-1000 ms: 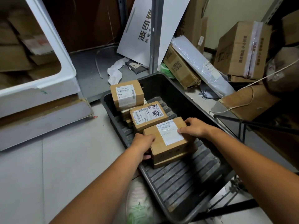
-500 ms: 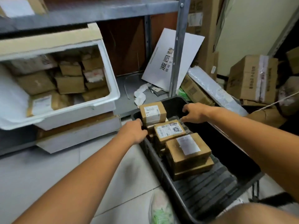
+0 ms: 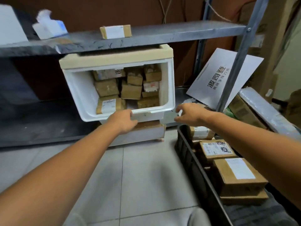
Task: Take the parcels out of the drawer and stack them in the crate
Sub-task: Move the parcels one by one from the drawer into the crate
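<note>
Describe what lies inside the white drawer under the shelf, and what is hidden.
Inside the white drawer are stacked brown cardboard parcels, several with white labels; one labelled parcel sits front left. Anything behind or beneath them is covered.

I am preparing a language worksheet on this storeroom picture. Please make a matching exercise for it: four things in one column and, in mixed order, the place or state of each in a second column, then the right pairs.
Things
1. left hand
2. right hand
3. parcel with the scribbled label
4. lone parcel

Places or states
A. on top of the grey shelf
B. holds the front rim of the white drawer
C. in the black crate
D. open, holding nothing, to the right of the drawer

Pairs: 1-B; 2-D; 3-C; 4-A
</note>
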